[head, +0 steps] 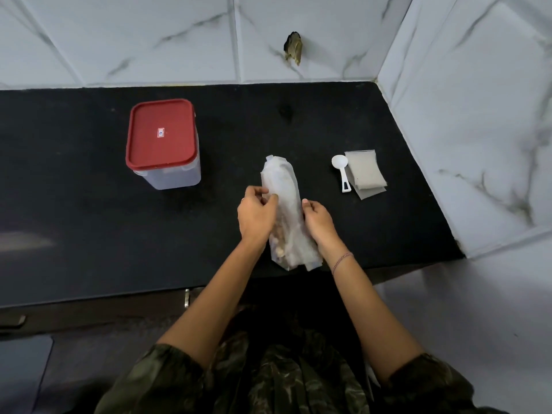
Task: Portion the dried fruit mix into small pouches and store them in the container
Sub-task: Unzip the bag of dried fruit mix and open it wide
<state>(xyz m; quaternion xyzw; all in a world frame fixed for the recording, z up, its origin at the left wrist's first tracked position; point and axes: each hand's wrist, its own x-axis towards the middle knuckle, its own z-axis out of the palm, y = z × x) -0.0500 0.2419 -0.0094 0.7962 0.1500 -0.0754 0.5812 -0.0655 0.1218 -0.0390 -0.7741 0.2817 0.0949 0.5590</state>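
Sitting at the left of the black counter (pixel 74 189), a clear container (pixel 176 179) is wearing its red lid (pixel 161 135), fully closed. Toward the middle, the left hand (pixel 257 215) is pinching the left edge of a translucent bag of dried fruit mix (pixel 280 180), fingers curled onto the plastic. The right hand (pixel 318 219) is gripping the bag's right edge, and fruit is showing through at the near end. Further right, a white scoop (pixel 342 171) is lying just beside a stack of flat pouches (pixel 366 171), well apart from the container.

Dark camouflage-print sleeves (pixel 167 373), thin bracelet (pixel 343 259) on wrist of right hand (pixel 318 218)
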